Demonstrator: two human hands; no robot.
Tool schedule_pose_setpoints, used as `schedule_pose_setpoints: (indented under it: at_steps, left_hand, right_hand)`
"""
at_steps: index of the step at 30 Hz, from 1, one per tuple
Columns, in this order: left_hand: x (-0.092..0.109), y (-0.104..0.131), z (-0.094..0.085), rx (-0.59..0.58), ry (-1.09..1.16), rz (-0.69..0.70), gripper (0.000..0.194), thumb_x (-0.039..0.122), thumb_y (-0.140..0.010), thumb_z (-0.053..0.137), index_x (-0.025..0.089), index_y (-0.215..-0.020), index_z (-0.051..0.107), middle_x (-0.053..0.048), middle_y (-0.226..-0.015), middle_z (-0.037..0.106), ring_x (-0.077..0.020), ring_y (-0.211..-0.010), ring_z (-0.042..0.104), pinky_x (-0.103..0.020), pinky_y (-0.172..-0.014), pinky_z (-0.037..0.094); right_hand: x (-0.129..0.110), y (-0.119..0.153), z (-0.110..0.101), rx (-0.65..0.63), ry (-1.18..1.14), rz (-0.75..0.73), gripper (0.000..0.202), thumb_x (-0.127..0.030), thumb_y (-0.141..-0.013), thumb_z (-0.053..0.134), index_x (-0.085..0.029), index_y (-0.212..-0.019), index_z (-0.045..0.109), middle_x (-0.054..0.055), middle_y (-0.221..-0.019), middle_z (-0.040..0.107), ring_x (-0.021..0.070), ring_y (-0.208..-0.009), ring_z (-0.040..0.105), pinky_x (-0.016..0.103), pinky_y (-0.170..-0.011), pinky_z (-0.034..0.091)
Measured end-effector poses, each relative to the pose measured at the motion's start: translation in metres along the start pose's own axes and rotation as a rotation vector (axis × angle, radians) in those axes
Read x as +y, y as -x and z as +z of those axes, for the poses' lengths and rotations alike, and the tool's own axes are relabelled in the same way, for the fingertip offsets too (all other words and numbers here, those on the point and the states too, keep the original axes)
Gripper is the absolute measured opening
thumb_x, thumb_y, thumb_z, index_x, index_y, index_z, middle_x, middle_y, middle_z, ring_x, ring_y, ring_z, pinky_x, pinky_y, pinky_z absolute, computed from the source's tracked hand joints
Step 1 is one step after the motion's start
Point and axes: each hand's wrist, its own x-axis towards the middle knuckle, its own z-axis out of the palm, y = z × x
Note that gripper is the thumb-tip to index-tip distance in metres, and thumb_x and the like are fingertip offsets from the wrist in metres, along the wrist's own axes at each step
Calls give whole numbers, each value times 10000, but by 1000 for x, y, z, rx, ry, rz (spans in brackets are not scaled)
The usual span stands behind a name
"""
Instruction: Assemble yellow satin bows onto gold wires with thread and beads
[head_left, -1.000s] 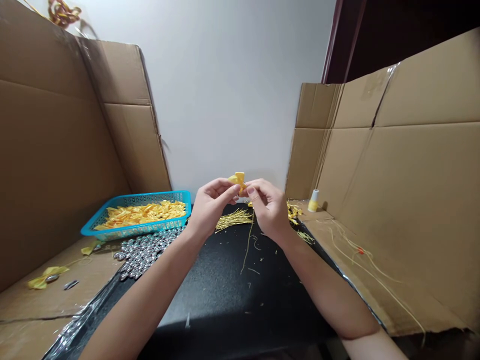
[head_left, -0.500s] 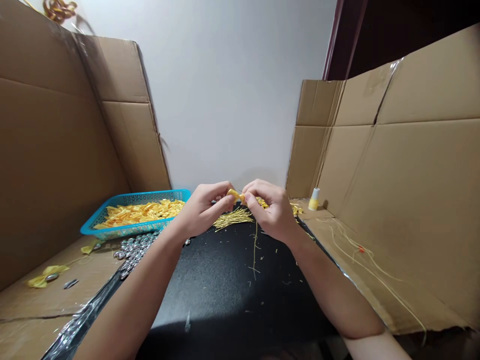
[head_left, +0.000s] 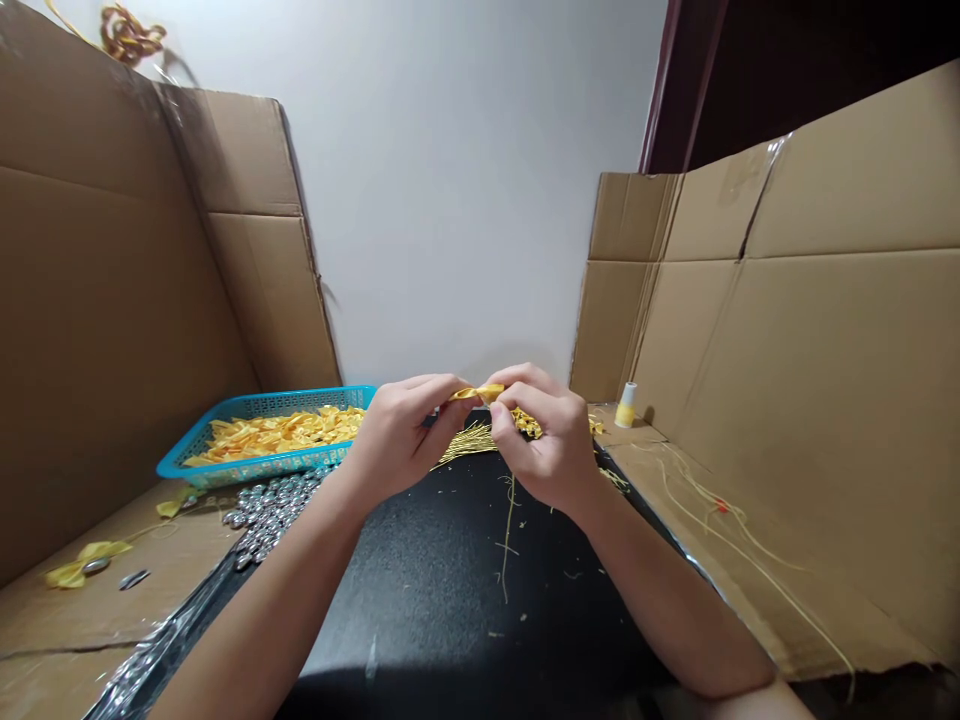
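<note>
Between my two hands is a small yellow ribbon bow (head_left: 489, 392), pinched in at its middle, held above the far part of the black tabletop (head_left: 427, 580). My left hand (head_left: 409, 430) is closed on the bow's left end. At its other side, my right hand (head_left: 544, 430) grips it between thumb and fingers. Below the hands lies a bundle of thin gold ties (head_left: 469, 443). A pile of yellow pieces (head_left: 529, 424) shows partly behind my right hand. A thin yellow thread (head_left: 508, 540) lies on the tabletop beneath.
A blue basket (head_left: 176, 470) full of yellow ribbon pieces stands at the left, with many shiny silver beads (head_left: 274, 505) in front. Yellow bows with beads (head_left: 90, 562) lie on cardboard. A thread spool (head_left: 626, 405) and loose cord (head_left: 757, 545) are at right. Cardboard walls (head_left: 847, 380) flank both sides.
The bow now sits more level between my fingers, and my right hand's fingers have shifted along it. The loose thread on the tabletop reaches nearer to me. The view has tilted slightly.
</note>
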Motion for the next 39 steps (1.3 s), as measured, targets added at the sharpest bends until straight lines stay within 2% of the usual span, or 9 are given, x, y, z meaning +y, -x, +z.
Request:
schedule_pose_setpoints:
  at_steps: [8,13,18,23,25,27,31,35,39]
  left_hand:
    - [1,1,2,40,6,8,198,237,-911,494,184,-751,596,16,-556,570,-100,-479,479,-228,-491,354]
    - [0,0,3,9,42,-37,297,265,-932,470,179,-675,592,-3,-580,566,-110,-520,486,-247,-515,364]
    - [1,-3,-2,35,126,-126,176,290,-893,548,178,-875,683,-57,-816,662,-143,-718,581,-268,-645,462]
    - [-4,-2,-11,-186,396,-291,172,303,-821,638,187,-892,743,-51,-703,699,-145,-623,607,-253,-556,502]
    - [-7,-2,-10,-259,527,-371,187,306,-787,676,191,-913,753,-68,-734,723,-160,-634,638,-259,-551,525]
    - [-10,-2,-6,-283,645,-449,196,301,-764,699,192,-915,757,-79,-765,734,-160,-633,649,-255,-543,533]
    - [-11,-7,6,-67,727,-538,131,259,-731,722,184,-835,749,-52,-708,709,-118,-569,606,-223,-508,516]
    - [-6,-8,16,156,731,-543,83,212,-709,719,187,-787,708,-1,-599,646,-103,-535,586,-227,-535,532]
    - [-2,-5,24,210,759,-517,125,220,-711,718,199,-829,681,-3,-668,669,-102,-560,604,-236,-561,547]
  right_hand:
    - [2,0,2,6,14,-9,184,-104,-816,481,-198,-663,525,49,-857,604,141,-755,578,301,-687,490]
    - [2,1,3,5,19,8,187,-108,-821,484,-197,-658,508,42,-849,592,134,-738,566,295,-676,479]
    - [7,-2,-1,-77,-34,-25,211,-80,-807,472,-194,-630,465,22,-774,563,112,-670,515,272,-627,449]
    - [14,-4,-8,-295,-77,-51,214,-108,-829,459,-196,-635,467,24,-793,569,111,-675,506,269,-627,446]
    - [14,-4,-8,-288,-69,-21,208,-129,-854,462,-195,-659,492,27,-808,571,115,-700,521,273,-654,453]
    - [13,-4,-7,-201,-49,33,205,-147,-872,469,-191,-677,516,34,-839,577,122,-747,545,282,-696,460]
    - [8,-4,-4,-2,6,148,226,-172,-876,497,-183,-653,531,35,-812,583,129,-755,555,289,-708,447]
    - [5,-2,-1,-28,15,274,310,-196,-873,495,-191,-569,437,-48,-528,395,86,-499,377,252,-501,317]
    - [5,3,8,-18,-39,310,322,-202,-851,490,-200,-556,363,-73,-472,308,68,-436,293,237,-439,242]
